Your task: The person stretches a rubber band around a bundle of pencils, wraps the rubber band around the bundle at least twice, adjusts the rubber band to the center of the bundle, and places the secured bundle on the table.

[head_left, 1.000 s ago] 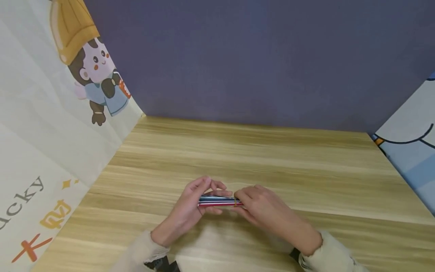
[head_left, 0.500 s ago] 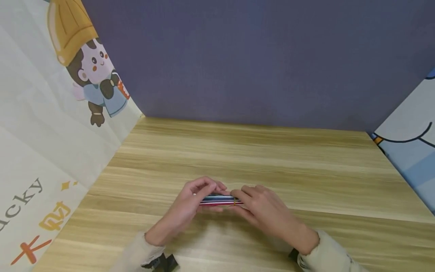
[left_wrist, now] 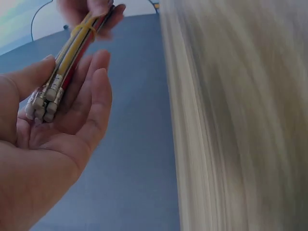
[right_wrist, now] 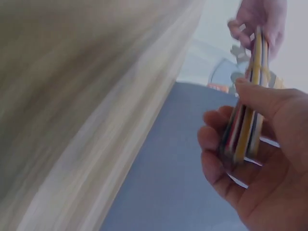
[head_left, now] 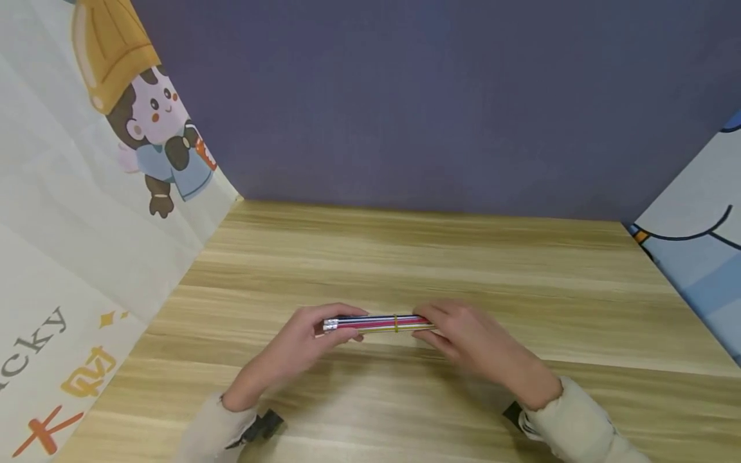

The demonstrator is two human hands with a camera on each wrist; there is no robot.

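A bundle of pencils (head_left: 376, 324) in several colours lies sideways between the two hands, above the table. A yellow rubber band (head_left: 396, 323) wraps it near the middle. At the eraser end, my left hand (head_left: 301, 337) holds the pencils between thumb and fingers. The left wrist view shows the white erasers (left_wrist: 44, 107) in metal ferrules over the palm, with the thumb against the side of the bundle. My right hand (head_left: 475, 337) grips the other end, its thumb on top and fingers curled beneath in the right wrist view. That end is hidden by the hand in the head view.
A wood-grain table (head_left: 440, 263) spreads under the hands. Behind it stands a dark blue-grey panel (head_left: 434, 109). A white printed sheet (head_left: 64, 212) with a cartoon figure borders the left side, and another printed sheet (head_left: 700, 257) the right.
The bundle has come up slightly and its colours have turned. My left hand has shifted left, baring the eraser ends, and my right hand has slid right, off the rubber band.
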